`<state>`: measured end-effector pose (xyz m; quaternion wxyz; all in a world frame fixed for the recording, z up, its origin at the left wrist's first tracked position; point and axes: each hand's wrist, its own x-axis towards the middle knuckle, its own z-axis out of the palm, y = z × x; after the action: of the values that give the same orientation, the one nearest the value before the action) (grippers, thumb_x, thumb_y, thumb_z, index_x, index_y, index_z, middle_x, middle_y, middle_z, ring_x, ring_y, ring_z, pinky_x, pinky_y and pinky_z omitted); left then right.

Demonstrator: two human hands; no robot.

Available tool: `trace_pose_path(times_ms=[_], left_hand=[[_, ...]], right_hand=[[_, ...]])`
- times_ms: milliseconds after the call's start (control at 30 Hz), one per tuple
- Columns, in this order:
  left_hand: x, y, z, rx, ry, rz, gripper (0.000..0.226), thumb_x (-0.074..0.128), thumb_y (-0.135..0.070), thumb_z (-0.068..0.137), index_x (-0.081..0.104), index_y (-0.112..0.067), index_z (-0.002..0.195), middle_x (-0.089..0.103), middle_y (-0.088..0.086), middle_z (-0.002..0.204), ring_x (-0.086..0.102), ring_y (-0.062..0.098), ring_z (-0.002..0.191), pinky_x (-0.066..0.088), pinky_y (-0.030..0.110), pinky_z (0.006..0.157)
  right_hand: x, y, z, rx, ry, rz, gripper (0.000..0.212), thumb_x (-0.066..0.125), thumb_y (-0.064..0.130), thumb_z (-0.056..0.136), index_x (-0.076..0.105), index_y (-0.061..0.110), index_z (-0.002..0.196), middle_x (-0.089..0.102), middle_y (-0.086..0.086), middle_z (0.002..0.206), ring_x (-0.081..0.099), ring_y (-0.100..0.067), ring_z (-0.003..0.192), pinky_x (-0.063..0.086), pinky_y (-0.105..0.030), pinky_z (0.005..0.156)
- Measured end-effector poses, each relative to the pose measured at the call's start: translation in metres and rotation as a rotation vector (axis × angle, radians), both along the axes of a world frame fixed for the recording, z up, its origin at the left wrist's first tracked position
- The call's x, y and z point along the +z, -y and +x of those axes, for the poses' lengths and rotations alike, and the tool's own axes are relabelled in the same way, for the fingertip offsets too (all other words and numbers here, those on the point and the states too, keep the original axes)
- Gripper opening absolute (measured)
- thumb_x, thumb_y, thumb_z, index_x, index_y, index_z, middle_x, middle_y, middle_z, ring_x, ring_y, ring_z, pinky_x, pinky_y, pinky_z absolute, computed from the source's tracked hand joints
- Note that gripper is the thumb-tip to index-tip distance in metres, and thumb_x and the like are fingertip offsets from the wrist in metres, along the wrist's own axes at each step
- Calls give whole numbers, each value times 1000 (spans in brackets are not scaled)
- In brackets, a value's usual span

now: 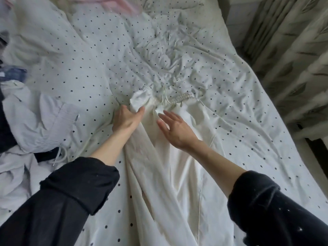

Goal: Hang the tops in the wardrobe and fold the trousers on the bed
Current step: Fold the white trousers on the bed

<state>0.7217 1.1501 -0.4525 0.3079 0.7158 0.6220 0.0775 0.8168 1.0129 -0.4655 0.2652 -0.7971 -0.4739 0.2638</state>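
The step in hand is judged to be the folding of the trousers, at the stage of laying them flat. The cream trousers (pixel 170 157) lie spread on the dotted bed cover (pixel 85 55), with the elastic waistband (pixel 179 99) just beyond the fingertips of both hands and the legs running back toward the person between the two forearms. The left hand (pixel 126 118) rests at the near-left corner of the waistband, thumb and fingers closing on a turned-out pocket flap (pixel 140 99); whether the grip is firm or only a light touch cannot be told. The right hand (pixel 174 129) is flat and wide, fingers straight and spread, holding nothing, lying on or just above the cloth directly below the drawstring (pixel 164 95), which trails across the waistband ahead of it. To the outer side of the left hand, well apart, a heap of pale and dark garments (pixel 33 119) waits on the bed; a pink garment (pixel 115 2) lies far beyond both hands. The curtains (pixel 292 50) hang well off to the right-hand side. The next move calls for tucking the pocket flap in, smoothing the waist and seat flat, then bringing one leg over the other so the seams align before folding lengthwise.
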Motion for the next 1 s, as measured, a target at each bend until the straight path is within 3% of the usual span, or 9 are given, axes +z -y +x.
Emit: trace_pose_path(times_ms=[100,200,333,467,600,733,867,933,1000], left_hand=[[0,-21,10,-91,-100,-42,54,66,-42,80,56,-4,117,61,14,118,56,31,112,47,34,86],[-3,-39,15,-68,-47,-14,10,57,-13,85,61,-6,77,58,14,76,58,29,81,36,27,58],[9,-60,11,112,173,118,19,46,-5,83,45,-10,65,35,2,60,33,19,61,21,28,50],[31,-62,18,12,190,216,36,46,-6,83,27,-17,54,23,-1,54,20,19,54,15,30,49],[40,-47,44,-75,263,168,32,48,-9,86,34,-10,57,25,-1,56,21,17,58,16,27,49],[44,-14,93,-187,312,163,42,51,-9,84,28,-15,50,22,-2,48,21,16,51,17,24,42],[21,35,139,-392,259,-62,23,50,-12,91,61,-6,70,62,17,75,60,28,75,47,25,70],[9,65,147,-624,171,-288,15,48,-13,94,59,-17,85,62,9,91,61,26,95,47,31,88],[4,84,137,-784,69,-278,17,46,-14,95,63,-20,93,57,2,93,56,19,95,42,28,86]], right_hand=[[-11,-29,16,0,-143,-9,45,36,45,99,47,25,138,25,4,155,25,-15,142,21,-38,115],[-38,-49,26,155,11,-198,55,35,51,96,33,26,144,16,2,158,12,-18,145,12,-42,117],[-75,-54,15,284,177,-476,75,24,70,88,9,29,149,-1,3,159,-7,-27,145,-8,-53,113],[-82,-65,14,306,219,-499,77,18,72,87,6,29,150,-5,4,159,-9,-29,145,-8,-57,112],[-57,-48,40,154,-106,-199,45,35,39,100,41,23,141,28,-1,154,24,-19,142,18,-38,115],[-22,7,72,-416,-617,121,22,45,26,98,65,18,104,67,-9,112,65,-22,97,52,-34,84],[-2,69,74,-533,-1199,38,47,38,47,97,66,10,106,71,-8,95,68,-20,78,56,-30,67],[-2,93,71,-502,-1268,-63,54,40,53,94,67,7,108,70,-8,93,66,-21,78,56,-32,70],[-3,105,62,-459,-1256,-123,49,49,48,93,67,5,109,70,-9,93,67,-21,80,56,-34,75]])
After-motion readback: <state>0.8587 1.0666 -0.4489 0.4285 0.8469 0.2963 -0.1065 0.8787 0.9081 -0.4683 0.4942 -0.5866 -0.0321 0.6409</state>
